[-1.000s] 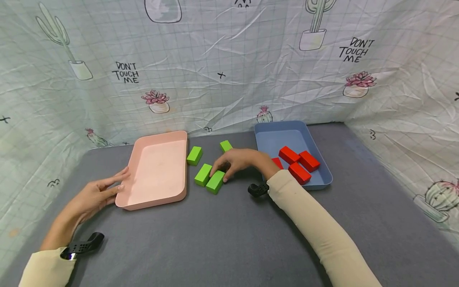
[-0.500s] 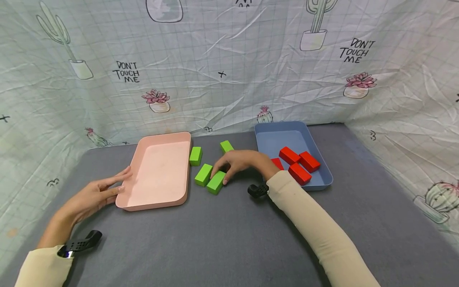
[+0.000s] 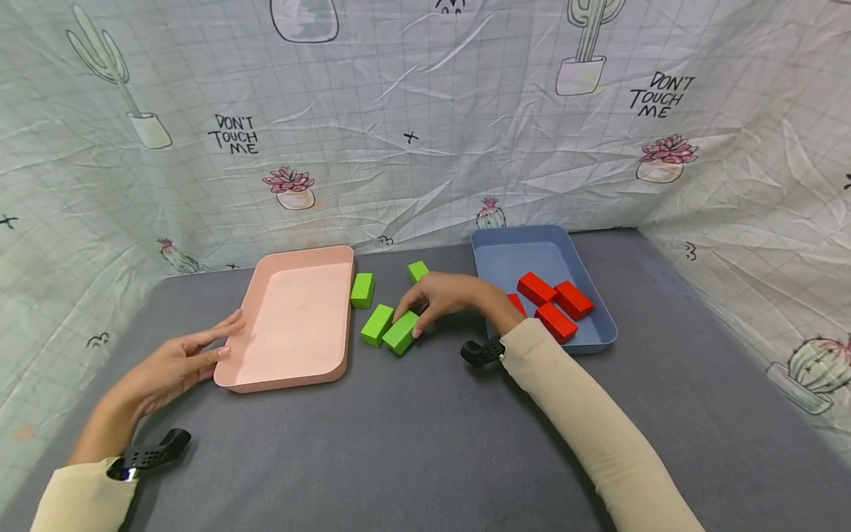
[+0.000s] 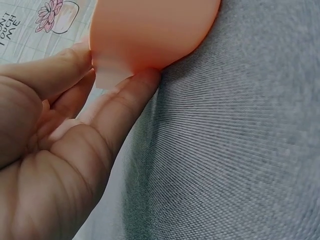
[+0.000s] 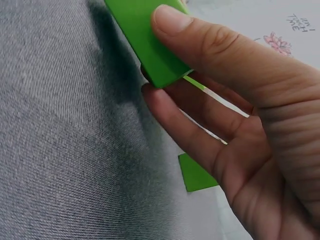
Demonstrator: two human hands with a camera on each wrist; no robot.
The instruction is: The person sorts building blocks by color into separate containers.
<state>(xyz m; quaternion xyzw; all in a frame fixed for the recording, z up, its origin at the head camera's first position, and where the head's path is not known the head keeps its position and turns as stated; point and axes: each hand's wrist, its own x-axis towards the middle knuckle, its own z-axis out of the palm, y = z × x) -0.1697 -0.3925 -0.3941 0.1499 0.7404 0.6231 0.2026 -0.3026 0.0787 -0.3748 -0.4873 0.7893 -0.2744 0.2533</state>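
My right hand (image 3: 442, 295) pinches a green block (image 3: 402, 334) between thumb and fingertips. In the right wrist view this green block (image 5: 140, 35) shows close over the grey cloth, its shadow beside it. A second green block (image 3: 377, 325) lies right at its left, and a third green block (image 3: 363, 290) sits along the pink tray's right wall. Behind my hand lies another green block (image 3: 417, 270), partly covered. My left hand (image 3: 176, 366) holds the near left corner of the pink tray (image 3: 292, 380). In the left wrist view, thumb and fingers meet the tray's wall (image 4: 155, 30).
At the back right stands a blue tray (image 3: 518, 255) with several red blocks (image 3: 555, 322) inside; my right forearm partly covers one. Grey cloth (image 3: 372, 443) covers the table. A printed curtain (image 3: 425, 177) hangs close behind the trays and along both sides.
The pink tray has shifted slightly right, nudging the green block along its right wall. Most recently, the green block in my right hand has risen a little.
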